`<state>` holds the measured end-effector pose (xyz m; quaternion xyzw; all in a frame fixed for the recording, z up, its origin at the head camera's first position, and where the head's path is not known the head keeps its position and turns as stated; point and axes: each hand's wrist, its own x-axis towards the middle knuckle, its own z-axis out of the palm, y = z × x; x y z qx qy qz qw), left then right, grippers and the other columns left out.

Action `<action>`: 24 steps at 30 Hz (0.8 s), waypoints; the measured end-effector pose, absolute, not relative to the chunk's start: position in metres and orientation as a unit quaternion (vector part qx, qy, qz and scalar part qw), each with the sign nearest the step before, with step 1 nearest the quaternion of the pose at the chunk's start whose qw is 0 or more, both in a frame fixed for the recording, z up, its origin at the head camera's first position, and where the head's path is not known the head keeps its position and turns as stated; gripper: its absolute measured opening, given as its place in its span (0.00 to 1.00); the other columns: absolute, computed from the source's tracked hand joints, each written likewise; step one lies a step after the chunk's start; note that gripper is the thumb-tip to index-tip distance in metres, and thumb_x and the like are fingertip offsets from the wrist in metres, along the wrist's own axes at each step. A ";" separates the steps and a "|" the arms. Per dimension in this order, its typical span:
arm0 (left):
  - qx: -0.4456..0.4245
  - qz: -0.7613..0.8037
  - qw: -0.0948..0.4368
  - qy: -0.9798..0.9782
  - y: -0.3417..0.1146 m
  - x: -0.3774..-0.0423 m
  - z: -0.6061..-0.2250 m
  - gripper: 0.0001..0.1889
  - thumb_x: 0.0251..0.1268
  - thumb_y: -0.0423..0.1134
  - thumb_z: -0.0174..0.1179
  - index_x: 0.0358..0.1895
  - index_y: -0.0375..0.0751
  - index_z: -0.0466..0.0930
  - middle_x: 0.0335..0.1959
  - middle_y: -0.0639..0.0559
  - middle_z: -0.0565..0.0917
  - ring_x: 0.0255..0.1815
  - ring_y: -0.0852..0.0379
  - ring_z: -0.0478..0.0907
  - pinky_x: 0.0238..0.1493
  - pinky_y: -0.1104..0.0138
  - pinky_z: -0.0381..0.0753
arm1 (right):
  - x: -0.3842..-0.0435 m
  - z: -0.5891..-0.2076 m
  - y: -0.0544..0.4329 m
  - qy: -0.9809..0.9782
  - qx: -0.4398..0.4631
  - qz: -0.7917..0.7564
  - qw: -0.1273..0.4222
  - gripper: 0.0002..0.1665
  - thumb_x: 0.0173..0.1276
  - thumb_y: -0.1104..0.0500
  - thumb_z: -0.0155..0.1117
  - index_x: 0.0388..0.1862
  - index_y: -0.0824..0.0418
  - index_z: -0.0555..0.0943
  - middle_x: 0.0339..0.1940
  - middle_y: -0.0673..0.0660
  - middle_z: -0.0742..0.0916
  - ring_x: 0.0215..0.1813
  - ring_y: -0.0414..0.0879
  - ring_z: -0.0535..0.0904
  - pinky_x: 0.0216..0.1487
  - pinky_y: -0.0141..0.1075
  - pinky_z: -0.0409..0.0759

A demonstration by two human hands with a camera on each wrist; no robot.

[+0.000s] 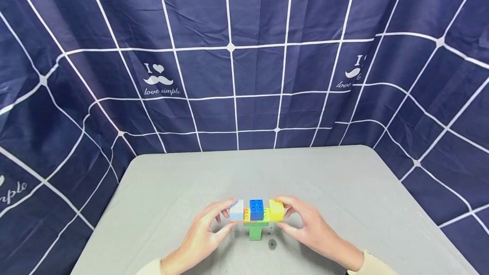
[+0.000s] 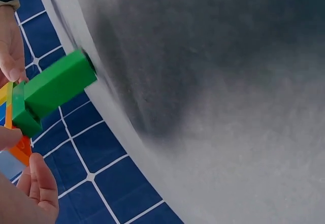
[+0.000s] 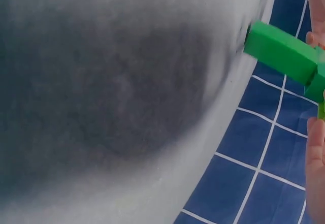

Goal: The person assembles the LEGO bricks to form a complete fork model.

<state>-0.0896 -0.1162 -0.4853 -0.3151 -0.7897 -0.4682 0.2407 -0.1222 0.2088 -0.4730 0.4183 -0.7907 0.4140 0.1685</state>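
A toy-brick structure rises from the table on a green post (image 1: 255, 231). Its crosspiece carries a dark blue brick (image 1: 257, 209) in the middle, a pale blue brick (image 1: 237, 211) at the left end and a yellow brick (image 1: 276, 210) at the right end. My left hand (image 1: 200, 234) grips the left end, fingers behind and thumb in front. On the right end, my right hand (image 1: 311, 228) pinches the yellow brick between thumb and fingers. An orange brick (image 2: 21, 150) shows beneath the pale blue one in the left wrist view. The right wrist view shows mainly the post.
The grey table (image 1: 183, 177) spreads around the structure, with a small dark spot (image 1: 272, 244) close to the post's right. A navy curtain (image 1: 198, 71) with white grid lines hangs behind the table and along both sides.
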 end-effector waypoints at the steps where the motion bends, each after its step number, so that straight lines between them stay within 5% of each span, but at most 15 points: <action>1: -0.316 -0.469 0.242 -0.788 -0.116 -0.091 -0.485 0.37 0.54 0.22 0.82 0.70 0.45 0.83 0.43 0.58 0.86 0.36 0.54 0.80 0.37 0.66 0.80 | -0.123 -0.474 0.209 -0.792 0.417 0.412 0.170 0.48 0.53 0.73 0.86 0.73 0.59 0.78 0.57 0.51 0.89 0.44 0.41 0.86 0.51 0.30 0.82; 14: -0.305 -0.507 0.204 -0.780 -0.115 -0.104 -0.483 0.38 0.53 0.22 0.82 0.70 0.39 0.81 0.40 0.53 0.85 0.38 0.51 0.82 0.36 0.62 0.84 | -0.134 -0.473 0.208 -0.775 0.387 0.489 0.099 0.45 0.57 0.72 0.85 0.73 0.61 0.78 0.47 0.50 0.89 0.42 0.44 0.85 0.42 0.35 0.86; 24: -0.261 -0.533 0.144 -0.792 -0.108 -0.121 -0.481 0.35 0.52 0.20 0.80 0.67 0.42 0.83 0.44 0.53 0.87 0.42 0.48 0.83 0.37 0.62 0.86 | -0.146 -0.473 0.209 -0.801 0.341 0.486 0.077 0.43 0.58 0.73 0.84 0.72 0.58 0.81 0.60 0.56 0.87 0.42 0.42 0.89 0.39 0.35 0.86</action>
